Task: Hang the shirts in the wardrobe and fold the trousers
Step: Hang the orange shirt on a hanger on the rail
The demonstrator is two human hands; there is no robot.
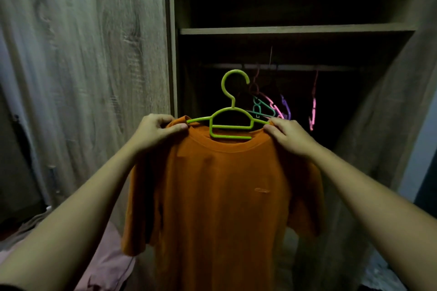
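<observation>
Left hand (157,129) and right hand (287,136) were closed on an orange shirt (222,196), held up before the open wardrobe (295,30).
Its shoulders were pinched at 10 and 2 o'clock over a green hanger (230,123), whose hook was seen just under the rail (295,67); coloured hangers (272,106) were hung at 1 o'clock.
</observation>
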